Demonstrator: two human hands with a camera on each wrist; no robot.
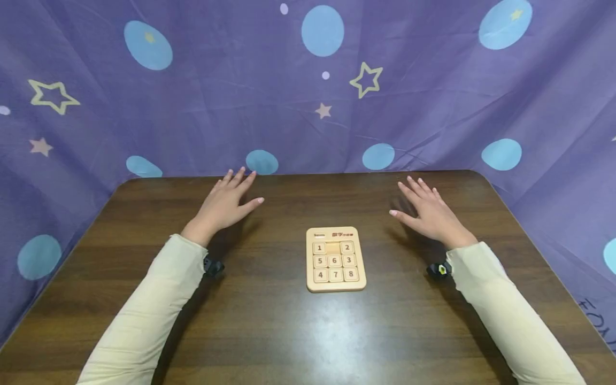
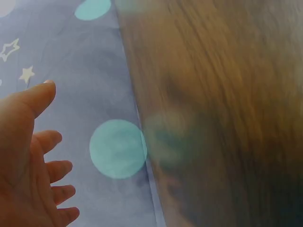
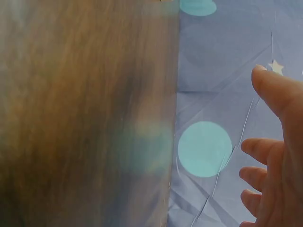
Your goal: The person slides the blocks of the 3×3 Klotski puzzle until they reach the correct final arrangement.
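Note:
A pale wooden number sliding puzzle (image 1: pixel 312 256) lies flat on the brown table, roughly midway between the two hands. Its tiles read 1, a gap, 2 in the top row, then 5, 6, 3, then 4, 7, 8. To the left and farther back, the left hand (image 1: pixel 223 206) is held with fingers spread and nothing in it. The right hand (image 1: pixel 430 214) mirrors it on the other side, fingers extended and holding nothing. Both wrist views show the left hand (image 2: pixel 23 161) and right hand (image 3: pixel 279 156) with thumbs apart from the fingers, in front of the curtain.
The brown wood-grain table (image 1: pixel 269 331) has rounded far corners and a glossy patch of reflected light near the front. Behind its far edge hangs a purple curtain (image 1: pixel 231 101) with blue circles and stars. Each wrist carries a small black device, the left one (image 1: pixel 214 267) and right one (image 1: pixel 439 270).

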